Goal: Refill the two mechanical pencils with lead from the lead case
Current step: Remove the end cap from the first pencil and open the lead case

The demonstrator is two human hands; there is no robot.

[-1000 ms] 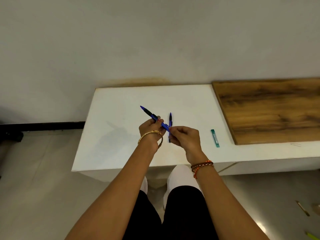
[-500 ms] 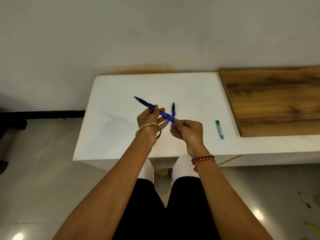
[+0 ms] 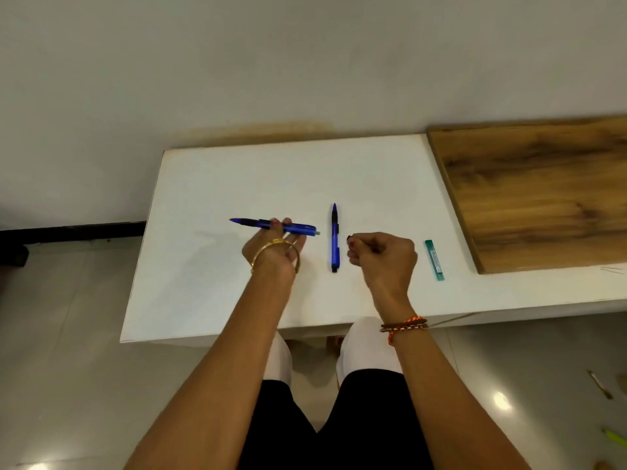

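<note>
My left hand (image 3: 274,247) holds a blue mechanical pencil (image 3: 298,228) level above the white table (image 3: 210,283), tip pointing left. Its rear end shows a bare grey stub. My right hand (image 3: 383,256) is curled to the right of it, apart from the pencil, with a small dark end cap (image 3: 349,237) pinched at its fingertips. A second blue mechanical pencil (image 3: 335,239) lies on the table between my hands, tip pointing away from me. The teal lead case (image 3: 434,260) lies flat on the table just right of my right hand.
A wooden board (image 3: 543,195) covers the table's right part, beyond the lead case. The wall runs along the table's far edge. My knees are under the near edge. Small items lie on the floor at lower right (image 3: 600,385).
My hands have moved apart: the right hand pulled away to the right with the small cap, off the pencil's rear end. The left hand lowered the pencil to level.
</note>
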